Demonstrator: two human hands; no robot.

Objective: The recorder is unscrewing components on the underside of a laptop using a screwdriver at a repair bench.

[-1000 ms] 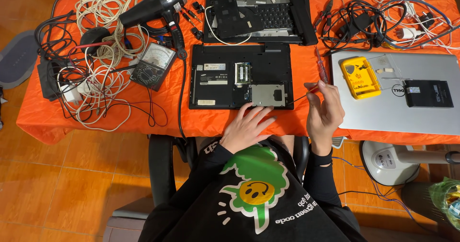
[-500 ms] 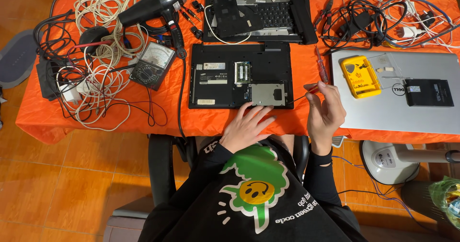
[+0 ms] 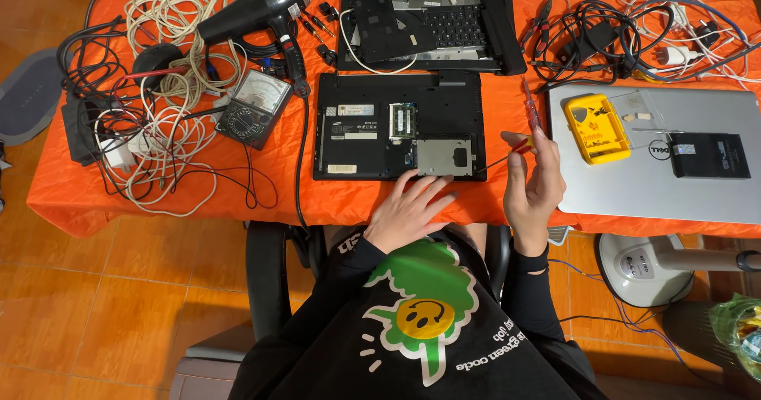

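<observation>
A black laptop (image 3: 372, 126) lies upside down on the orange cloth, its memory slot open and a silver drive cover (image 3: 444, 156) at its near right corner. My left hand (image 3: 412, 206) rests flat, fingers spread, on the laptop's near edge just below that cover. My right hand (image 3: 535, 182) is raised to the right of the laptop and grips a small red-handled screwdriver (image 3: 515, 148). Its thin shaft points left toward the laptop's right edge.
A second red screwdriver (image 3: 529, 103) lies beside the laptop. A silver laptop (image 3: 658, 186) at the right carries a yellow bit case (image 3: 596, 128) and a black drive (image 3: 709, 155). A dismantled keyboard shell (image 3: 428, 19), heat gun (image 3: 254, 11), meter (image 3: 246, 118) and cable tangles (image 3: 151, 130) crowd the back and left.
My right hand has shifted its grip on the screwdriver slightly. My left hand stays flat on the laptop's near edge.
</observation>
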